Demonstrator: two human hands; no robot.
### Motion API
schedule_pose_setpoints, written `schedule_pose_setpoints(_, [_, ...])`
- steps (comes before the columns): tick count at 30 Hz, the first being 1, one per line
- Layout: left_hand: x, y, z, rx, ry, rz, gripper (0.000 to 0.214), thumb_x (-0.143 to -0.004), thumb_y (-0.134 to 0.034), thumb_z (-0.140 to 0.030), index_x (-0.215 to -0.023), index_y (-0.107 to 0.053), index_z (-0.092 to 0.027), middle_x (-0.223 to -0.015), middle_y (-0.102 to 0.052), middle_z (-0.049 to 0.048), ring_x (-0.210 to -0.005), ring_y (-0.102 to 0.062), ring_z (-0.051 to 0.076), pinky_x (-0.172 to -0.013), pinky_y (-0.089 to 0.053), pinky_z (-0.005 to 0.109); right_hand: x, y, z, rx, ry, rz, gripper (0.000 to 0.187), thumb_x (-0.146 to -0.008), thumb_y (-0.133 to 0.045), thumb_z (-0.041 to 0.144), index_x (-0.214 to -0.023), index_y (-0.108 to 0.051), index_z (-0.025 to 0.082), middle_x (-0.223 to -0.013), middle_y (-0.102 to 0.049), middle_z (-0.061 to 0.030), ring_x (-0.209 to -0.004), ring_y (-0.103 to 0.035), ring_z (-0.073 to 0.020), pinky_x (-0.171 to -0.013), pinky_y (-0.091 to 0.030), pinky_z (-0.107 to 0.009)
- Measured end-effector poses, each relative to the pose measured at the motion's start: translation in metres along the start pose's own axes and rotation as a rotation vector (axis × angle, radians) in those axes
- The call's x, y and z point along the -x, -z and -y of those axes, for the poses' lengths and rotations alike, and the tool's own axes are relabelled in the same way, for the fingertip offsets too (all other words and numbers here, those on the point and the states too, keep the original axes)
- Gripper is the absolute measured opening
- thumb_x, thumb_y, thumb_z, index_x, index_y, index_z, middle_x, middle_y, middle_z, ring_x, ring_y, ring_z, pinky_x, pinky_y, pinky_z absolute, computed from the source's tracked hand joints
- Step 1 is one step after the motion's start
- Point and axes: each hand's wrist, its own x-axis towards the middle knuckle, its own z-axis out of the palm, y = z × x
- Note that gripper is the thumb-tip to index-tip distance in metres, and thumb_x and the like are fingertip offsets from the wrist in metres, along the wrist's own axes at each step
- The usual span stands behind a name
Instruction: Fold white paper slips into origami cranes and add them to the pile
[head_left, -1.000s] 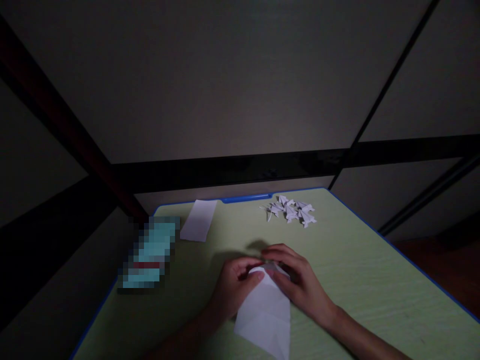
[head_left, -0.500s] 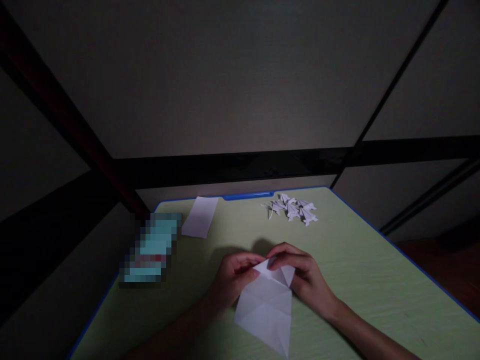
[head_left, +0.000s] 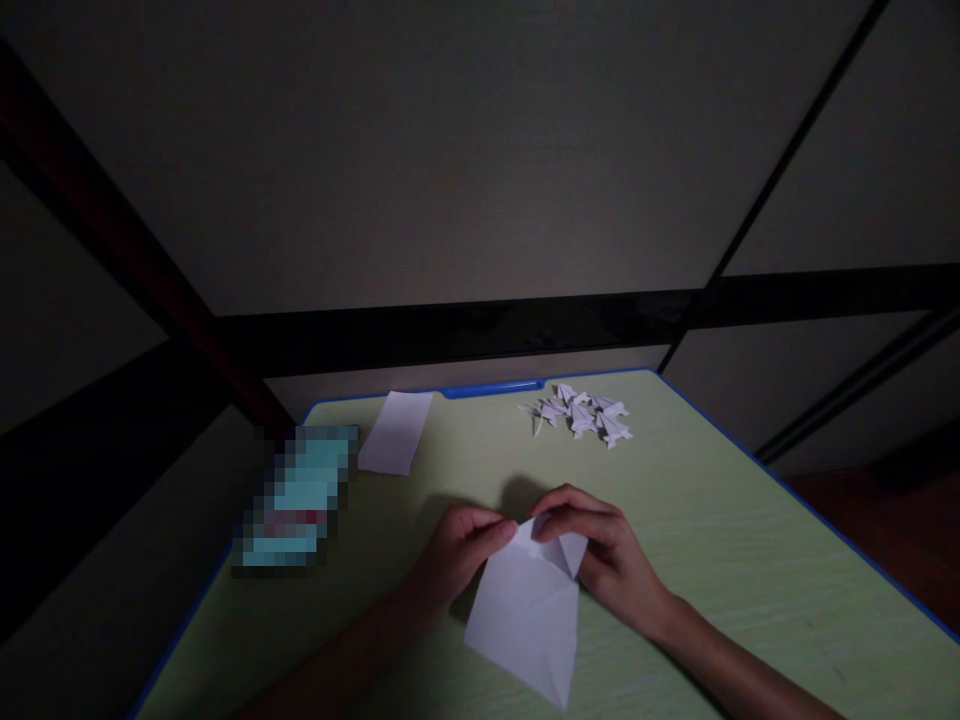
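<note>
A white sheet of paper (head_left: 525, 620), with its top end folded over and faint creases across it, is held between my two hands above the table. My left hand (head_left: 461, 555) pinches the upper left edge between thumb and fingers. On the other side, my right hand (head_left: 611, 550) grips the folded top right part, its fingers bent over the front and the rest behind the sheet. The paper's lower end hangs free toward me. Part of the fold is covered by the right fingers.
Several small folded white paper figures (head_left: 581, 415) lie together at the back of the green table (head_left: 720, 530). A white paper sheet (head_left: 395, 435) rests at the back left, beside a blurred-out teal object (head_left: 304, 495). Behind the table stands a panelled wall (head_left: 465, 160).
My left thumb has shifted up toward the top edge of the paper. The sheet's top left part has tilted slightly; my right hand stays nearly in place.
</note>
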Motion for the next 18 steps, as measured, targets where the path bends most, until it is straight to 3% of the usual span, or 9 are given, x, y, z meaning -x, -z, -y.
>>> schedule_pose_setpoints(9, [-0.0036, 0.0036, 0.0043, -0.095, -0.046, 0.032, 0.034, -0.061, -0.053, -0.041, -0.044, -0.040, -0.015, -0.041, -0.027, -0.0073, -0.040, -0.026, 0.006, -0.039, -0.017, 0.020, 0.0002, 0.0006, 0.0014, 0.014, 0.025, 0.025, 0.023, -0.069, -0.046, 0.005, -0.074, -0.064, 0.019, -0.082, -0.057, -0.0059, -0.073, -0.054, -0.0154, -0.062, -0.043, -0.026])
schedule_pose_setpoints(14, [-0.0030, 0.0029, 0.0021, -0.175, -0.094, 0.012, 0.029, -0.063, -0.049, -0.038, -0.049, -0.047, -0.013, -0.044, -0.033, -0.0054, -0.043, -0.030, 0.007, -0.040, -0.020, 0.020, 0.0006, 0.0024, 0.0021, 0.006, 0.036, 0.069, 0.028, -0.070, -0.044, 0.004, -0.081, -0.064, 0.020, -0.089, -0.057, -0.0066, -0.079, -0.054, -0.0165, -0.066, -0.043, -0.027])
schedule_pose_setpoints(18, [-0.0007, 0.0016, 0.0017, -0.270, -0.172, -0.084, 0.025, -0.067, -0.046, -0.032, -0.053, -0.051, -0.013, -0.047, -0.038, -0.0040, -0.046, -0.035, 0.009, -0.042, -0.024, 0.020, 0.0002, 0.0059, -0.0020, -0.147, -0.117, 0.052, 0.035, -0.069, -0.045, 0.007, -0.098, -0.059, 0.021, -0.097, -0.059, -0.0068, -0.087, -0.054, -0.0185, -0.071, -0.042, -0.029])
